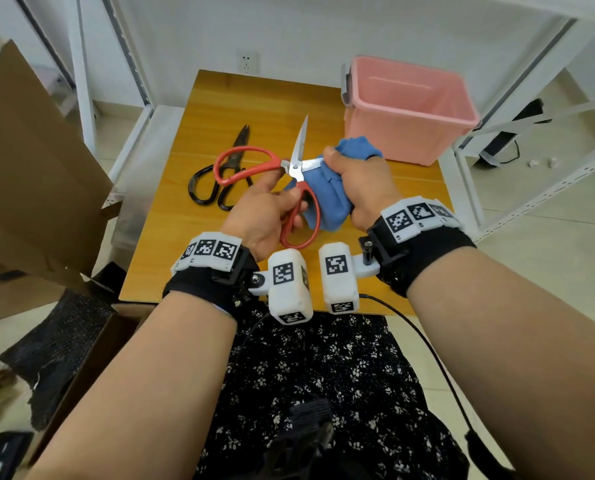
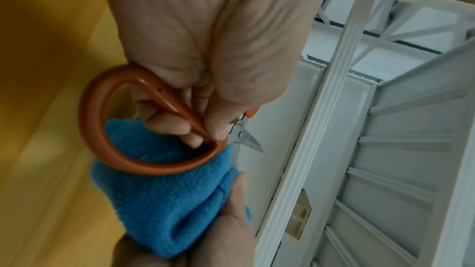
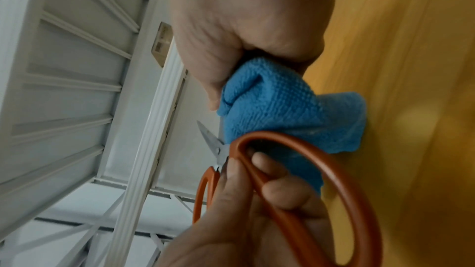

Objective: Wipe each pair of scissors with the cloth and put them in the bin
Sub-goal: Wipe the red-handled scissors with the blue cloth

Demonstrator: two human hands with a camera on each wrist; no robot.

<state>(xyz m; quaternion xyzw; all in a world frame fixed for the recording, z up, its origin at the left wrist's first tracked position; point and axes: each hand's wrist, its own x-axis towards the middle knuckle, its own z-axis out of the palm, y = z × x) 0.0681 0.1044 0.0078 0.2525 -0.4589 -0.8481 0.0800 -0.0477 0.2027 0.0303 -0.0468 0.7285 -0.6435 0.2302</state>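
Wiping is the step in hand: the left hand (image 1: pixel 261 216) curls its fingers (image 3: pixel 282 194) round one loop of the red scissors (image 1: pixel 294 168), held open above the middle of the bench (image 1: pixel 171 237), and the right hand (image 1: pixel 362 181) is clenched on the blue cloth (image 1: pixel 327 199), bunched over the blade pointing toward 3 o'clock. The other blade stands bare toward 12 o'clock. Black scissors (image 1: pixel 220 171) lie flat on the bench at about 9 o'clock from the hands, untouched by either. The pink bin (image 1: pixel 407 109) sits at the 1 o'clock corner, with nothing visible inside it. Judging by this, the task is in its first part. Next the cloth likely needs drawing out along the covered blade away from the pivot, then the same on the bare blade, with the edge kept off the fingers, before the pair goes into the bin
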